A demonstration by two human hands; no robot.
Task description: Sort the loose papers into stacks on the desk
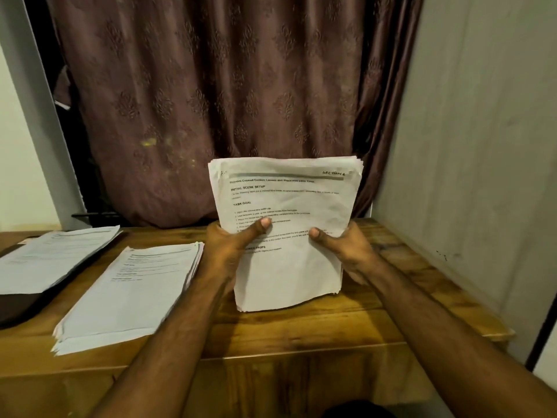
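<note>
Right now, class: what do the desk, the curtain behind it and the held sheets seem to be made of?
Desk: wood, or perhaps a wood veneer, with visible grain and a slight sheen.
Curtain: woven fabric, soft folds with a repeated raised motif, faintly glossy.
Held sheets: white printed paper, matte and slightly creased, held by the left hand and right hand.

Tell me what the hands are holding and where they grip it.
Both hands hold one upright bundle of printed papers. The left hand grips its left edge and the right hand its right edge, about halfway up, thumbs across the front page.
</note>
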